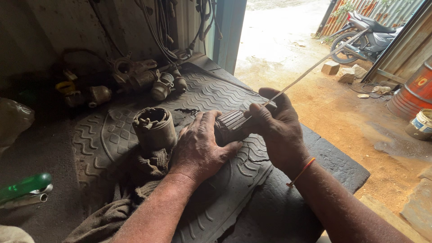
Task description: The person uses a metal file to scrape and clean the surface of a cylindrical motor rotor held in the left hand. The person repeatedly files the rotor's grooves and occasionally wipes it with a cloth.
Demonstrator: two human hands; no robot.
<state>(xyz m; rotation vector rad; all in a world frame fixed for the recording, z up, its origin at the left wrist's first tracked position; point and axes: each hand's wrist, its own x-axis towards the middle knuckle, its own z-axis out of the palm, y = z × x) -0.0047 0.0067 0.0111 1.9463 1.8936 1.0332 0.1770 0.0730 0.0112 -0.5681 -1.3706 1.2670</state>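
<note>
A: Status on the hands?

B: Our left hand [200, 146] is clamped over a dark ribbed cylindrical part [230, 126], pinning it down on the rubber mat [216, 90]. Our right hand [276, 128] is closed around a thin metal blade [310, 69], pinched between thumb and fingers; the blade's low end meets the part's top, the rest slants up and away toward the mat's far right.

A: Where does the part sit?

B: Roughly mid-mat, nearer the right edge. We can't tell how much of it touches the mat; the left palm covers its near side.

A: Neighbours?

B: A dirty metal cylindrical housing [155, 128] stands upright just left of our left hand, on a grimy cloth [135, 189] that trails to the mat's near edge. More motor parts [148, 78] are clustered at the far edge under hanging cables [162, 27]. A green-handled tool [24, 189] lies off the mat's near left corner.

A: Beyond the mat?

B: Dirt ground, a parked motorcycle [366, 36], a red drum [416, 90].
</note>
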